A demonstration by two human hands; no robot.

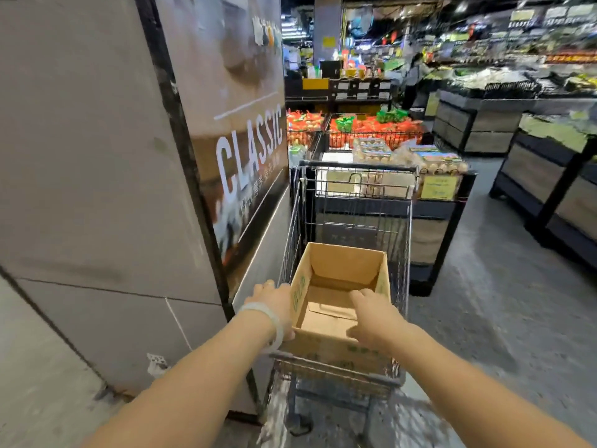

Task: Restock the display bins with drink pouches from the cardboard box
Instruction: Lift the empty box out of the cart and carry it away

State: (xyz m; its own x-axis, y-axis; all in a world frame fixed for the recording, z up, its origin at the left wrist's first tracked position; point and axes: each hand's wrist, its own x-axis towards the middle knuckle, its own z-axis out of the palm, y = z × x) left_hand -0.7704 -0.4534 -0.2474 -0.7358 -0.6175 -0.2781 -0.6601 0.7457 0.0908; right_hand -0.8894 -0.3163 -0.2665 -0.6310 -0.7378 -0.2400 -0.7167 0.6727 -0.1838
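Note:
An open cardboard box [342,263] with green print sits in the basket of a wire shopping cart [355,192]. Its inside looks empty; no drink pouches show in it. My left hand [273,300], with a pale bracelet at the wrist, is pressed against the box's left wall at the near corner. My right hand [371,318] lies over the box's near rim, fingers reaching inside, thumb down the front. Ahead of the cart, wire display bins [371,137] hold orange and green packs.
A large pillar with a "CLASSIC" poster [248,150] stands close on the left of the cart. A dark stand with egg cartons [439,166] is right in front. Produce counters [546,176] line the right, with a grey floor aisle [491,286] between.

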